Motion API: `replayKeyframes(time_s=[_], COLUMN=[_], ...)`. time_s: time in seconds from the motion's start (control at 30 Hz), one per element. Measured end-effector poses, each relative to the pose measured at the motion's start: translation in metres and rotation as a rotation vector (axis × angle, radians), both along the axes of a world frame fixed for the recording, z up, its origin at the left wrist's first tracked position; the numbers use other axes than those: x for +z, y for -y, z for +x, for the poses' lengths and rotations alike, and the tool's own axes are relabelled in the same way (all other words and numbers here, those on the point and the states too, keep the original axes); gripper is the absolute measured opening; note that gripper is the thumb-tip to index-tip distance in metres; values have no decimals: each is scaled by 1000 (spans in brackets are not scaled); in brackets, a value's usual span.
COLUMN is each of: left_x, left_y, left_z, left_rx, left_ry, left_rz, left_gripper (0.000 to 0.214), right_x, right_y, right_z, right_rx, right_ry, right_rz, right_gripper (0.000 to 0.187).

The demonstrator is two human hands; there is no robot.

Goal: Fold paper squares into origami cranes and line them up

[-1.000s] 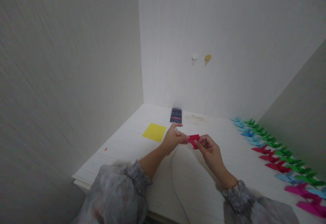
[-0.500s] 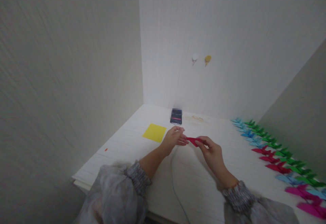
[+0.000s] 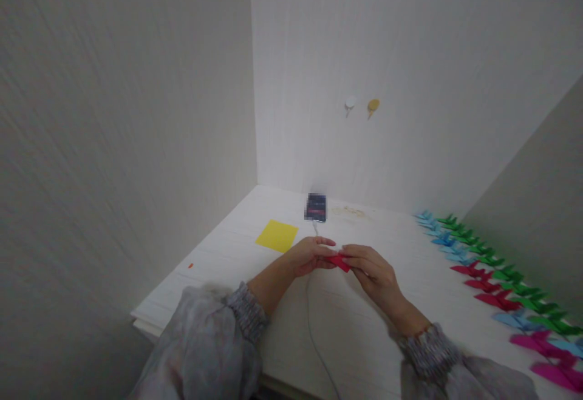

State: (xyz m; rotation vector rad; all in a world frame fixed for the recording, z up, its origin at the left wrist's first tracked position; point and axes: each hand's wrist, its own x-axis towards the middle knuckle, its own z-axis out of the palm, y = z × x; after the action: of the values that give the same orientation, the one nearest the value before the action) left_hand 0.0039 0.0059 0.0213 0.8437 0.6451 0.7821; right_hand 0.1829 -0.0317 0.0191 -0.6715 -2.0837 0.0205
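Note:
A small folded red paper (image 3: 337, 260) lies low over the white table (image 3: 355, 321), held between both hands. My left hand (image 3: 307, 255) pinches its left end, fingers closed on it. My right hand (image 3: 371, 271) covers its right end, fingers curled over the paper. Most of the paper is hidden under the fingers. Both forearms wear grey patterned sleeves.
A yellow paper square (image 3: 276, 235) lies left of my hands. A phone (image 3: 316, 207) stands at the back with a cable (image 3: 314, 327) running toward me. Several folded paper shapes (image 3: 496, 278) in blue, green, red and pink line the right side. Two hooks (image 3: 361, 106) hang on the wall.
The red paper went from held up and facing me to flattened low near the table. Both hands dropped and closed in over it.

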Motion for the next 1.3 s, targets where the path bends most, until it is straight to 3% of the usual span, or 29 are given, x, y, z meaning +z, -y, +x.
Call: replayKeyframes(time_s=[0.13,0.27,0.4,0.53,0.67,1.03,1.3], left_x=[1,1,-2,-6,-7,-11,-7], left_y=[-1,-1,-4,-6,-7,-6,-3], left_z=[0,0,-1,1,4,6,6], left_rx=[82,82,60,138,185,138,119], left_ry=[-1,-11,-17,-65,-95,-57,-71], left_rz=[49,88,133,171,201,224,240], left_gripper=[41,44,45,43,42,43,27], right_x=[-1,0,-3,-9,-10,-9,-6], right_y=[-5,-8,-11,-14,-14,-9,-7], right_z=[0,2,1,-2,-5,-12,-14], right_rx=[16,29,49,119,80,-42,-140], right_ry=[-12,-91,-182,-323,-421,-547,-547], right_rz=[-55,-159,-351,-538,-685,-781,-743], right_gripper=[25,17,13,10,9,18,20])
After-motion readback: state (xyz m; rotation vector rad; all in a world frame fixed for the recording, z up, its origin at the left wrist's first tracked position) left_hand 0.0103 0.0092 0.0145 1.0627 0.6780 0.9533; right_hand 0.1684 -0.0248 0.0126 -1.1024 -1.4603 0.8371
